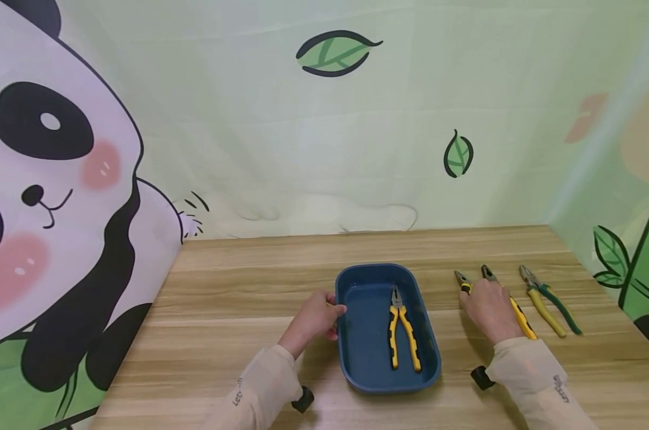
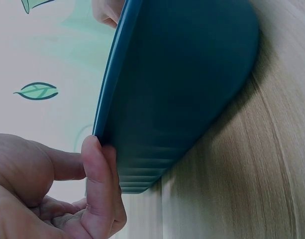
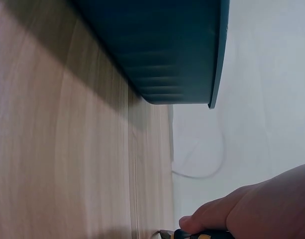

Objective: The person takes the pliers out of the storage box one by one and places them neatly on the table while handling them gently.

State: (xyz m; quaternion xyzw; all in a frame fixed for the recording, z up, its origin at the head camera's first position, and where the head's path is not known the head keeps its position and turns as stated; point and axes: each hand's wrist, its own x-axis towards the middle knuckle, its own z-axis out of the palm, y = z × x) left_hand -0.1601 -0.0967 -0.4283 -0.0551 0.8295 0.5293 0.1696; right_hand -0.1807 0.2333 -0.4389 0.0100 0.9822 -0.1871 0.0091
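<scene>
My left hand [image 1: 314, 315] pinches the left rim of a dark blue rectangular tray [image 1: 351, 373], thumb over the edge and fingers against the outer wall in the left wrist view. Inside the tray lies a pair of pliers [image 1: 396, 310] with yellow-and-black handles, jaws pointing away. To the tray's right, my right hand [image 1: 491, 307] grips pliers [image 1: 464, 282] lying on the table; in the right wrist view the thumb rests on their black-and-yellow part [image 3: 204, 235]. Another pair of pliers [image 1: 523, 316] with yellow-and-black handles lies partly hidden beneath that hand.
Farther right on the wooden table [image 1: 238, 280] lie pliers [image 1: 551, 301] with one yellow and one green handle, slightly spread. A printed cloth backdrop [image 1: 238, 119] with a panda and leaves rises behind the table and along its sides.
</scene>
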